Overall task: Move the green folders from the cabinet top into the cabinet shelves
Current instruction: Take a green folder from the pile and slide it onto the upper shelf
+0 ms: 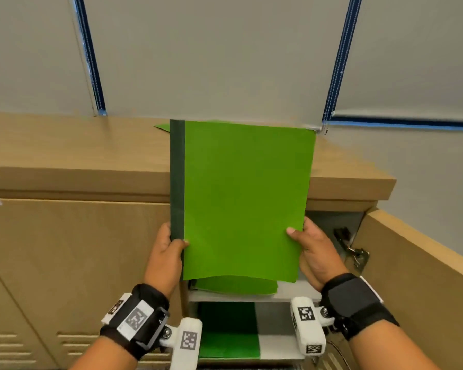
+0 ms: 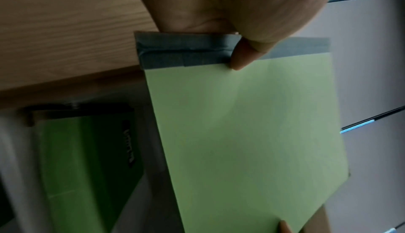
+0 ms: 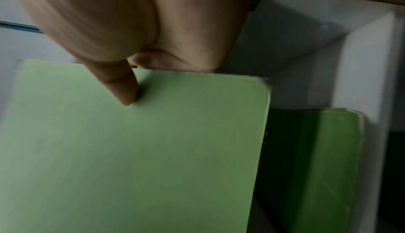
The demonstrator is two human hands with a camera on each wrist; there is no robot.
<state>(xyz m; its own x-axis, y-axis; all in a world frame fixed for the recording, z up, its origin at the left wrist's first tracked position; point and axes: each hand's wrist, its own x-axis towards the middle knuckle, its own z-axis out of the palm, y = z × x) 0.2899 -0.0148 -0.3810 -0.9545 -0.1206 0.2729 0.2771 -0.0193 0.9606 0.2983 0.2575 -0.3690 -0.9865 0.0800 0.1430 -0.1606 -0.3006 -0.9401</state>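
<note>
A bright green folder [image 1: 241, 198] with a dark green spine strip is held up in front of the wooden cabinet top [image 1: 78, 150]. My left hand [image 1: 169, 252] pinches its spine edge [image 2: 186, 51], thumb on the front. My right hand [image 1: 310, 249] pinches the opposite edge [image 3: 153, 132], thumb on the cover. A corner of another green folder [image 1: 161, 127] lies on the cabinet top behind it. More green folders [image 1: 235, 285] lie on the upper shelf, and another folder [image 1: 227, 329] on the shelf below.
The cabinet door [image 1: 422, 276] stands open at the right with a metal hinge [image 1: 356, 255]. The closed wooden door [image 1: 72, 263] is at the left. A grey wall with blue-edged blinds [image 1: 225, 49] rises behind the cabinet.
</note>
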